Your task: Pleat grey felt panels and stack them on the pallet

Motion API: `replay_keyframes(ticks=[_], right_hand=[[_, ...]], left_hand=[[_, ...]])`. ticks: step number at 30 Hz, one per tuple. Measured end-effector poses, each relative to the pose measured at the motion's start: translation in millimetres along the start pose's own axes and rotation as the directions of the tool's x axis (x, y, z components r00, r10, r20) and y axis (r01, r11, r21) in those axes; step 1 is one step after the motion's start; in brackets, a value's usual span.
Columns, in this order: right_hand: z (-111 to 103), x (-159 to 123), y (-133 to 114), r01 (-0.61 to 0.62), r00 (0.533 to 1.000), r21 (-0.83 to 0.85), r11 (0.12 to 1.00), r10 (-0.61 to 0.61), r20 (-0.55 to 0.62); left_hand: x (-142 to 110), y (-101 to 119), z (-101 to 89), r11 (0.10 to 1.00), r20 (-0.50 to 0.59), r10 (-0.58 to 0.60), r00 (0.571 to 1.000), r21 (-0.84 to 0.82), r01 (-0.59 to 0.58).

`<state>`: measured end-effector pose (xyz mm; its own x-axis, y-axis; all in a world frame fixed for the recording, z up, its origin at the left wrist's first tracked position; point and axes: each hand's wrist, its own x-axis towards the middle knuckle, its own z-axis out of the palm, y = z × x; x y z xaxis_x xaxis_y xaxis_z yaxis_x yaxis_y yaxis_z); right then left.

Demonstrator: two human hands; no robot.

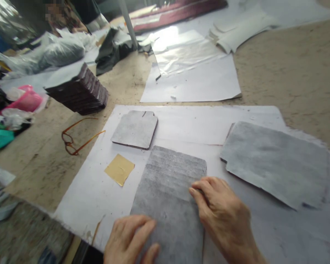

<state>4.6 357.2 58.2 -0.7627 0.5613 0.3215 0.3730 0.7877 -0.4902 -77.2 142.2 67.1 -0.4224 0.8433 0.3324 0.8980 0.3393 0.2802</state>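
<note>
A grey rectangular panel [170, 183], like leather or fabric backing, lies in front of me on white paper, with faint lines across its far part. My left hand [132, 238] rests at its near left edge, thumb and fingers apart. Near the right edge my right hand [222, 212] is closed in a pinch over the panel. A small dark bit shows between thumb and fingers, too hidden to name. A stack of smaller grey pieces with notched corners [136, 130] lies beyond, to the left. Larger grey notched pieces [275, 165] lie to the right.
A yellowish square [120, 169] lies on the white paper [82, 194]. Glasses [71, 143] rest on the table to the left. Behind them stands a tall dark stack [82, 91]. Plastic bags [63, 49], a pole [128, 24], more sheets [192, 80] and a person [68, 18] are farther back.
</note>
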Motion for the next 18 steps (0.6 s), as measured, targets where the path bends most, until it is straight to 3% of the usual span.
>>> replay_keyframes(ticks=[3,7,10,14,18], right_hand=[[5.1,7.1,-0.6,0.023,0.988,-0.173,0.985,-0.049,-0.145],[16.2,29.9,2.8,0.056,0.995,-0.287,0.956,-0.078,-0.066],[17.5,47.1,3.2,-0.015,0.996,-0.296,0.955,0.04,0.076],[11.6,55.5,-4.1,-0.166,0.928,-0.294,0.941,0.25,0.277],[8.7,39.8,-11.6,-0.341,0.908,-0.17,0.924,0.371,0.193]], left_hand=[[43.6,-14.5,8.5,0.975,-0.117,-0.221,0.968,-0.038,0.218],[88.2,-27.5,33.4,0.947,-0.092,-0.318,0.944,0.008,0.32],[103.9,-30.8,45.6,0.927,-0.007,-0.373,0.928,0.028,0.373],[112.7,-33.1,42.7,0.873,0.083,-0.488,0.869,0.039,0.487],[116.8,-37.7,35.7,0.777,0.196,-0.625,0.756,0.06,0.627]])
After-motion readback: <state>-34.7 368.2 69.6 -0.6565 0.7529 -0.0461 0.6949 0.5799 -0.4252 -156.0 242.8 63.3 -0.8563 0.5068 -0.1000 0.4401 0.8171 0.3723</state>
